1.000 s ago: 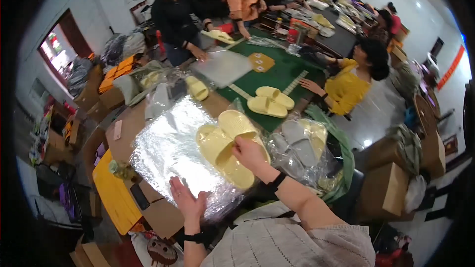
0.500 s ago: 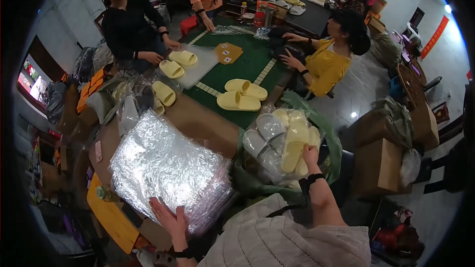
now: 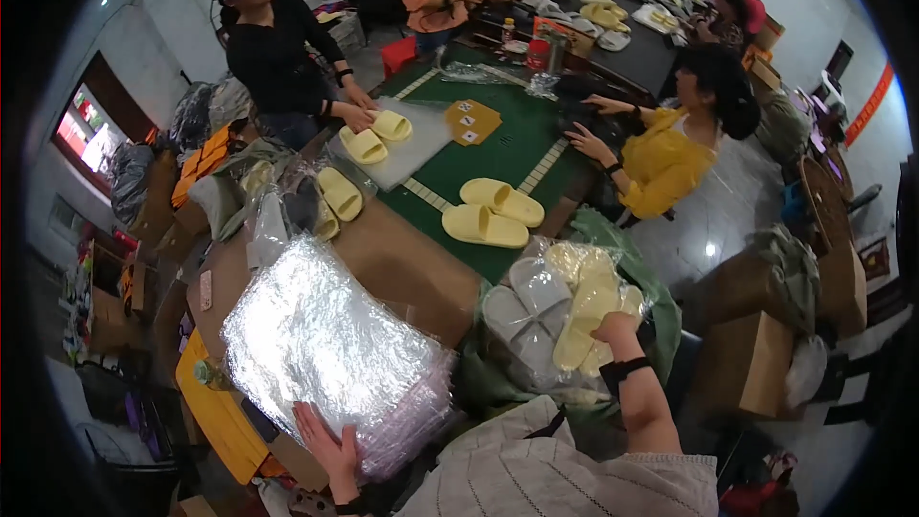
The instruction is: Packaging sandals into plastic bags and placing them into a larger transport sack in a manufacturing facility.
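A: Where is the person's left hand?

B: It lies flat on the near edge of the stack of clear plastic bags, fingers spread open and pressing down on the top sheet rather than gripping it. The stack rests on the brown tabletop, close to the person's chest.

A: And the right hand?

B: It reaches out into the big sack of bagged slippers at the person's right, beside the tabletop's corner. Its fingers are closed on a pale yellow slipper pair at the top of the pile; a dark band sits on that wrist.

A: What lies around them?

B: Grey slippers sit in the same sack, just left of the yellow ones. Further off, on the green mat, two loose yellow slippers lie side by side. A person in black stands at the far left, both hands on another yellow pair on a white sheet. A person in a yellow top sits at the right of the mat.
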`<state>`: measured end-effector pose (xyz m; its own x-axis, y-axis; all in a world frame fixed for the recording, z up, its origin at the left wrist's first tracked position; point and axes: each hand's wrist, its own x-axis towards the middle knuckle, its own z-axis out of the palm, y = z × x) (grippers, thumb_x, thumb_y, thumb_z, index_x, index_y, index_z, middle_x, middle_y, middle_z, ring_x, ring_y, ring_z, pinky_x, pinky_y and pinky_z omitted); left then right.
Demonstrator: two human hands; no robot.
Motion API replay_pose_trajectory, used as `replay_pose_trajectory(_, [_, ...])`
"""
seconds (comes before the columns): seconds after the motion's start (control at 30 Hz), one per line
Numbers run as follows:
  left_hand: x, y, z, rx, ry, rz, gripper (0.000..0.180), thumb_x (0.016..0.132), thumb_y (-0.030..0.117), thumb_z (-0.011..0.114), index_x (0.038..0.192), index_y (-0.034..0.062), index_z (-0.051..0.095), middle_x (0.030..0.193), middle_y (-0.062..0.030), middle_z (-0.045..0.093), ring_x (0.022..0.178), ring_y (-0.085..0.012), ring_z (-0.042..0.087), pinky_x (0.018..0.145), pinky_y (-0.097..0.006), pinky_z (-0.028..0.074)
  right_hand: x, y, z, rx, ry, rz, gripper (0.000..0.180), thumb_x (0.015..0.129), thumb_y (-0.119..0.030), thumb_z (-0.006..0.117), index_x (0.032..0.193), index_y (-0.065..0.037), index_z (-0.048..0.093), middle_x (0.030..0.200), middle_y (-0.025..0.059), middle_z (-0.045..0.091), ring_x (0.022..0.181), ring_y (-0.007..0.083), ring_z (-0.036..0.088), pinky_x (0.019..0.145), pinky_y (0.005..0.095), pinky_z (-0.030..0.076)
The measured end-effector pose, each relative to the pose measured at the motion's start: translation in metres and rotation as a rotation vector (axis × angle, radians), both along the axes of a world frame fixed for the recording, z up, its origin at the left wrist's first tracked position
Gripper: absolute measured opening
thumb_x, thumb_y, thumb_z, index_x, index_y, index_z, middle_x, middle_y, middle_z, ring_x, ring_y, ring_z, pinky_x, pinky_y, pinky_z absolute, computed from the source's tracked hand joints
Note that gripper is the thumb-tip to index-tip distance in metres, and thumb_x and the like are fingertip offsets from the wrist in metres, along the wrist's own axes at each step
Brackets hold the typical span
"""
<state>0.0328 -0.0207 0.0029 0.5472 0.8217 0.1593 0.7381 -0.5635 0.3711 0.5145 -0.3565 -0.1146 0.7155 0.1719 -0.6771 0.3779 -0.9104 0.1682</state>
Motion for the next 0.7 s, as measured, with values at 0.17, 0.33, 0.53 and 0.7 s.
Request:
replay_pose_trajectory(0.17, [0.005,0.002,-0.001,-0.001,-0.012,0.000,0.082,0.078,0.036,0.065,0.143,-0.0016,0.031,0.152,-0.0239,0.025,0.141,-0.0407,0.022,0.114,-0.049,0.018,0.035,0.091,0.054,0.592,-0.205,-0.093,0.044,0.077,-0.045,0.068,0.099,-0.007,0.070,0.098,0.0158,0.068,0.088,0.0301,0.066,0.070,0.0431,0.052])
replay_pose_trajectory(0.33, [0.004,0.002,0.006,0.011,0.003,0.052,0.080,0.076,0.038,0.067,0.141,0.0012,0.037,0.152,-0.0227,0.027,0.141,-0.0406,0.022,0.113,-0.049,0.020,0.093,0.196,-0.012,1.098,-0.311,-0.033,0.036,0.074,-0.026,0.073,0.102,-0.004,0.067,0.111,0.0171,0.063,0.100,0.0344,0.061,0.085,0.0414,0.050])
replay_pose_trajectory(0.53, [0.018,0.004,0.011,-0.057,0.008,0.046,0.078,0.077,0.044,0.067,0.137,0.0011,0.042,0.151,-0.0226,0.028,0.141,-0.0406,0.023,0.113,-0.051,0.019,0.168,0.255,-0.099,1.054,-0.278,0.039,0.085,0.065,-0.025,0.081,0.135,0.001,0.041,0.131,0.0252,0.050,0.122,0.0398,0.047,0.104,0.0433,0.040])
replay_pose_trajectory(0.7, [0.006,-0.002,0.013,-0.032,0.031,0.096,0.078,0.076,0.045,0.068,0.136,0.0013,0.044,0.151,-0.0221,0.029,0.141,-0.0384,0.023,0.114,-0.050,0.018,0.122,0.316,-0.087,0.733,-0.285,0.075,0.068,0.068,-0.037,0.078,0.122,-0.001,0.056,0.104,0.0218,0.065,0.099,0.0382,0.062,0.084,0.0448,0.051])
